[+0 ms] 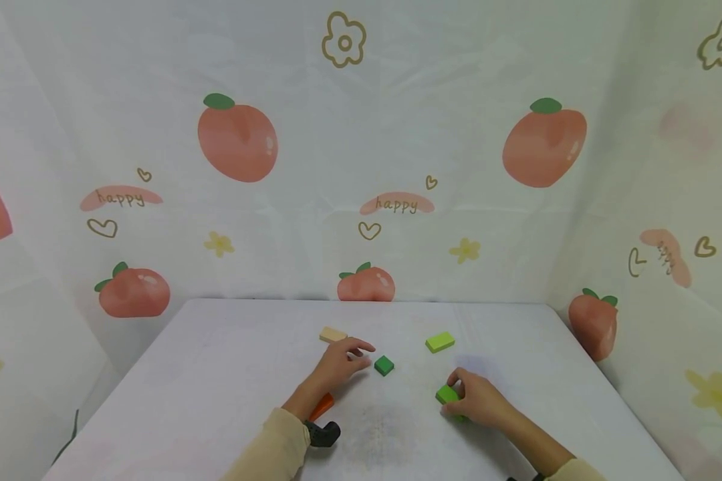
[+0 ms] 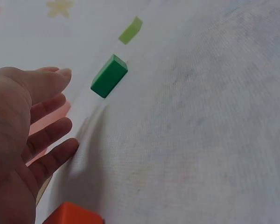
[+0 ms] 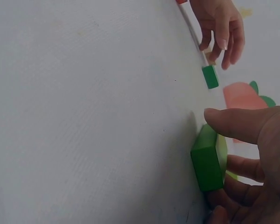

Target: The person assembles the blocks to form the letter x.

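Observation:
On the right side of the white table, my right hand (image 1: 478, 401) holds a bright green block (image 1: 447, 395) between thumb and fingers. The right wrist view shows that bright green block (image 3: 208, 158) close up, thumb at one end and fingertips at the other. My left hand (image 1: 339, 364) hovers with loosely bent fingers and nothing in them. Just beyond its fingertips sits a small dark green block (image 1: 384, 365), apart from the hand in the left wrist view too. An orange block (image 1: 321, 406) lies beside the left wrist, partly hidden by it.
Behind the left hand lies a beige block (image 1: 333, 335), partly covered by it. A yellow-green block (image 1: 440, 342) is farther back on the right. The white table (image 1: 216, 374) meets a cloth backdrop (image 1: 313, 147) printed with fruit and flowers.

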Demonstrator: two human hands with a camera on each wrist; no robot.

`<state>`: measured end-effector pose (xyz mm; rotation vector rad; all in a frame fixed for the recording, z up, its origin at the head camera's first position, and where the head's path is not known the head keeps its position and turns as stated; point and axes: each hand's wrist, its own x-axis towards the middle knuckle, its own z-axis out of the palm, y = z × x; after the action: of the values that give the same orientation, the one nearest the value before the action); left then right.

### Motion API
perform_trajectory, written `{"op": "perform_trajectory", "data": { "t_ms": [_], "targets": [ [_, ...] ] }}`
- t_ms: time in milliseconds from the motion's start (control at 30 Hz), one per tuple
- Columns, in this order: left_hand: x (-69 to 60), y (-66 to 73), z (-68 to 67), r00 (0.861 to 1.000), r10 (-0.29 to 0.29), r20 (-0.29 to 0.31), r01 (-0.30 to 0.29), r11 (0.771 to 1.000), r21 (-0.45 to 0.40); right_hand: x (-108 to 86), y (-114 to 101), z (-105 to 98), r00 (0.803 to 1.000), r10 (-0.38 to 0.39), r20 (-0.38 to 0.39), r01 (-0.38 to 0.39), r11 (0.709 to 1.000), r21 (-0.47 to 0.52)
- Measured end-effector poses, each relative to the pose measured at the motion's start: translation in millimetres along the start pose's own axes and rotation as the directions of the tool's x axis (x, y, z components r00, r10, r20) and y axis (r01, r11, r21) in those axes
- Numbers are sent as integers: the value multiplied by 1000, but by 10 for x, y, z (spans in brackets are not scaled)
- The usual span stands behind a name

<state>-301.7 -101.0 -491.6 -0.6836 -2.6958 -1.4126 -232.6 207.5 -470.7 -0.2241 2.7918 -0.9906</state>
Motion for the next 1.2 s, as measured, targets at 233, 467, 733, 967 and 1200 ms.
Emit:
{"op": "perform_trajectory", "data": {
  "t_ms": [233,467,733,967,1200],
  "targets": [
    [15,26,43,1000,-16,-5,16,1000,-2,-27,-4,6,999,-27,-24,27,1000,11],
    [29,37,52,1000,-19,-14,19,1000,2,-48,-39,11,999,-28,-46,28,1000,2],
    [41,59,82,999,-42,0,42,999,-16,-52,-37,12,997,-42,-70,42,999,-6],
    [53,57,124,999,-39,10,39,999,-3,-29,-67,-13,995,-18,-98,16,1000,-23],
    [68,60,145,999,-46,21,45,998,42,-20,-96,-44,993,-41,-113,35,998,-54]
  ]
}}
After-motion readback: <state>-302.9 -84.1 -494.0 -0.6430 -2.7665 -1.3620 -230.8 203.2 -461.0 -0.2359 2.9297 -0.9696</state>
